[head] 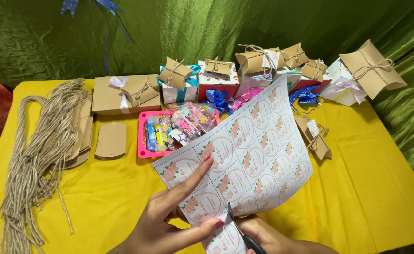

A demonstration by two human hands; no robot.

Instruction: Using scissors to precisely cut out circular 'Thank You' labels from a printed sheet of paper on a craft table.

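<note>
Left hand (169, 221) on a sheet of round floral labels (249, 155), right hand (268, 237) with scissors (240, 230) at its lower edge.

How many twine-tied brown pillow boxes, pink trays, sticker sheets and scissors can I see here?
Twine-tied brown pillow boxes: 8
Pink tray: 1
Sticker sheet: 1
Scissors: 1
Total: 11

A white sheet of round floral stickers (249, 155) slants upward above the yellow table, its lower corner pinched. Small scissors (239, 230), black-handled with blades parted, bite into the sheet's bottom edge between two stickers.
</note>
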